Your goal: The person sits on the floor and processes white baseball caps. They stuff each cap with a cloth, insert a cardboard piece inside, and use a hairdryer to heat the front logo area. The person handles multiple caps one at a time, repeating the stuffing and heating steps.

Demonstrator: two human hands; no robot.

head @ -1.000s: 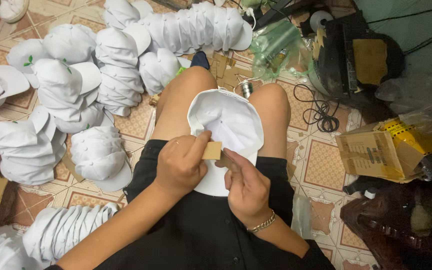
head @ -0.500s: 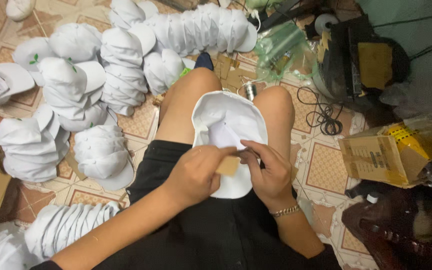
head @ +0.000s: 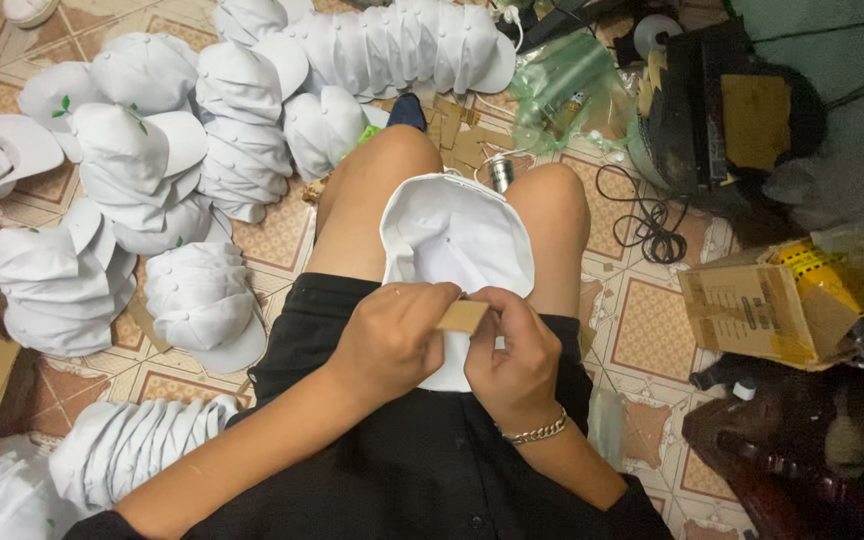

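A white cap [head: 457, 240] lies upside down on my lap between my knees, its inside facing up. My left hand [head: 392, 335] and my right hand [head: 514, 352] meet over the cap's near edge. Both pinch a small tan cardboard piece [head: 463, 316] between thumbs and fingers. My right wrist carries a chain bracelet [head: 537, 432]. The cap's brim is partly hidden under my hands.
Stacks of white caps [head: 237, 120] cover the tiled floor to the left and along the back. A row of nested caps [head: 122, 460] lies near my left elbow. A cardboard box [head: 762, 310], black cables [head: 642, 215] and a dark bag [head: 712, 110] sit to the right.
My hands shifted slightly over the cap while working the cardboard piece; it now sits between both thumbs. The cap stays on my lap.
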